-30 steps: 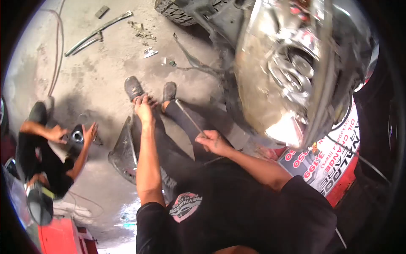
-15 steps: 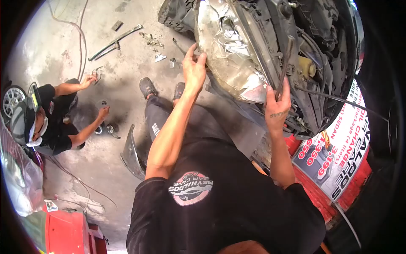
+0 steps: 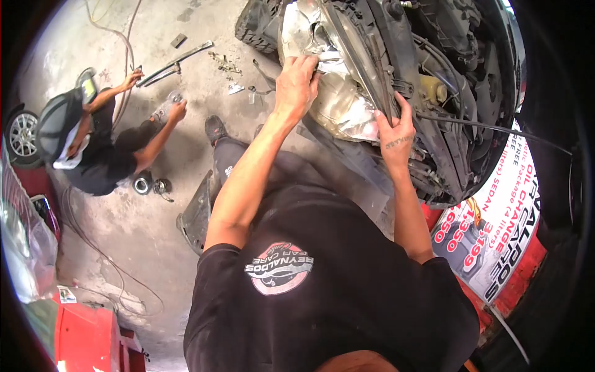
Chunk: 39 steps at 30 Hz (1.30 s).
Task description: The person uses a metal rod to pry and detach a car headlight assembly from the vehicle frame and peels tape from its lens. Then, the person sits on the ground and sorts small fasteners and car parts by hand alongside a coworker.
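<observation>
A cloudy, worn headlight (image 3: 341, 105) sits at the front corner of a car whose bumper is off. My left hand (image 3: 297, 88) is closed over the outer part of the headlight, its fingers bent against the lens and their tips partly hidden. At the headlight's inner edge, my right hand (image 3: 396, 127) grips a slender dark bar (image 3: 377, 68) between thumb and fingers. The bar lies along the seam beside the headlight, and its far end is hard to make out among the car parts.
Engine bay parts (image 3: 434, 93) and a thin rod (image 3: 496, 127) lie to the right, above a printed banner (image 3: 483, 217). At left a co-worker (image 3: 93, 142) crouches by a wheel (image 3: 23, 136). Metal strips (image 3: 176, 63), hoses and a black panel (image 3: 195, 214) are on the floor.
My left hand has moved from the headlight's outer edge onto its lens. The bar in my right hand has swung its far end leftward. The co-worker has leaned toward the metal strips.
</observation>
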Motion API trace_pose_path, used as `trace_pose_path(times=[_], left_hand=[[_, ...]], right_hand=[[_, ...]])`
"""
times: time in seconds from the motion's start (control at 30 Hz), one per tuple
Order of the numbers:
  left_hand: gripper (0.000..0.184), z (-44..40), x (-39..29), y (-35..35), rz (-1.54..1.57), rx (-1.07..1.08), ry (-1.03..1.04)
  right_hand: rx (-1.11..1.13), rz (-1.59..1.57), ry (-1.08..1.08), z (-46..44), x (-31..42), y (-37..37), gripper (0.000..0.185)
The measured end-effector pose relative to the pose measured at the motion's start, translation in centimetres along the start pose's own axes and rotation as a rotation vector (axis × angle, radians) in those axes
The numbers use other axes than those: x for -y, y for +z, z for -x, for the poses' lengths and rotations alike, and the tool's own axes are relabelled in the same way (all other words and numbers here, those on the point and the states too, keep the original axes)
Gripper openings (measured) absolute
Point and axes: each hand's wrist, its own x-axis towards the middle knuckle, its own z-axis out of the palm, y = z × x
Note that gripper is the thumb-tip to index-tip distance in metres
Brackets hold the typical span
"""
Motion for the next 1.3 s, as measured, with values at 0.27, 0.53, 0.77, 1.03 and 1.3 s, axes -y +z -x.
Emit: trace_pose_path(times=[0.27, 0.53, 0.77, 1.03, 1.3], left_hand=[[0.031, -1.5, -0.1, -2.0, 0.116, -0.034, 0.059], [0.026, -2.3, 2.0, -2.4, 0.292, 0.057, -0.006], [0.014, -1.8, 1.7, -2.3, 0.290, -0.117, 0.013], [0.017, -5.8, 4.3, -4.5, 0.342, -0.141, 0.119], [0.013, 5.1, 3.6, -11.0, 0.322, -0.224, -0.239]], right_hand=[[0.033, 0.189, -0.006, 0.3, 1.0, -1.0, 0.063], [0.025, 0.126, -0.036, 0.0, 0.2, -0.5, 0.060], [0.035, 0.099, -0.020, -0.1, 0.3, -0.2, 0.060], [0.029, 0.082, -0.046, 0.0, 0.1, -0.2, 0.064], [0.025, 0.126, -0.018, 0.0, 0.6, 0.0, 0.060]])
